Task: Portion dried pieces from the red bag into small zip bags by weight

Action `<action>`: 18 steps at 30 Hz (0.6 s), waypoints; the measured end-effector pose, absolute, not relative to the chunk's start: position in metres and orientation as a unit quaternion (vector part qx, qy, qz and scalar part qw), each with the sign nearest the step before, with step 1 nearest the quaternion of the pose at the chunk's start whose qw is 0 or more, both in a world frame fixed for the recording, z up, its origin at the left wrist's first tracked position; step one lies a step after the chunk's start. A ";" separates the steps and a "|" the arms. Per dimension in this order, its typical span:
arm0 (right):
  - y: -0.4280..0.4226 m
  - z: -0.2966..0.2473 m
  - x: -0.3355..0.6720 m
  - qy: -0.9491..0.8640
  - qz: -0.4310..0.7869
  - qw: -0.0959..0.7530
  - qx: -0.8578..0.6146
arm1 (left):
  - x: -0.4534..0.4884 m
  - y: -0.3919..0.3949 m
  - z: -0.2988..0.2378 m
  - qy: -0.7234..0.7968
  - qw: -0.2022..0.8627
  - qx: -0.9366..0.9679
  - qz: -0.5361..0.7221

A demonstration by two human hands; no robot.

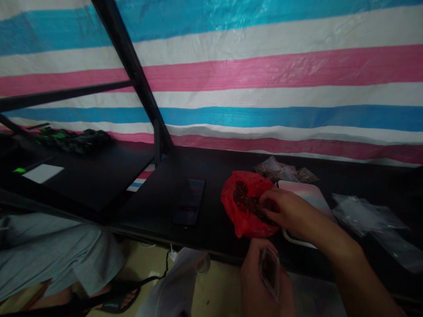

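Observation:
An open red plastic bag (pixel 243 200) with dark dried bits inside lies on the black table (pixel 211 167). My right hand (pixel 287 213) reaches into its mouth, fingers curled in a pinch among the dark bits. My left hand (pixel 261 281) is below the table's front edge and grips a small clear plastic pouch (pixel 270 268) with dark contents. Just right of the red bag, partly under my right hand, sits a flat white device (pixel 309 196) with a pale top.
A dark phone (pixel 190 201) lies flat left of the red bag. Filled clear pouches (pixel 280 171) sit behind the bag, and empty clear pouches (pixel 366 215) lie at right. A striped tarp (pixel 264 79) backs the table. Another person's grey-clad leg (pixel 56 255) is at lower left.

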State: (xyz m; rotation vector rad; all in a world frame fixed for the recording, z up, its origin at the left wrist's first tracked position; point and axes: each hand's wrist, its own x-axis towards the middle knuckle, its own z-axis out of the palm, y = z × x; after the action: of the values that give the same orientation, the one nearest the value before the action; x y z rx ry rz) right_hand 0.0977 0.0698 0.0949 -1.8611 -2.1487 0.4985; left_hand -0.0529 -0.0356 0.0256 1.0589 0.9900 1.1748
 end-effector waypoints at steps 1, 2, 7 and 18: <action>0.069 0.095 0.097 -0.739 0.188 0.127 -0.634 | -0.053 -0.033 0.027 0.424 0.600 0.452 0.506; 0.068 0.094 0.097 -0.740 0.206 0.128 -0.628 | -0.053 -0.029 0.029 0.426 0.598 0.444 0.514; 0.062 0.100 0.095 -0.728 0.273 0.138 -0.613 | -0.051 -0.008 0.044 0.440 0.562 0.418 0.561; 0.077 0.100 0.111 -0.679 0.336 0.296 -0.582 | -0.060 -0.004 0.051 0.421 0.350 0.515 0.660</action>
State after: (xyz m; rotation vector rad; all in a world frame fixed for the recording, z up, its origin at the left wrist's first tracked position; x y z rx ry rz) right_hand 0.1114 0.0766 0.0998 -1.5475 -1.8057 0.8932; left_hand -0.0604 -0.0037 0.0505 1.3336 1.0903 1.7092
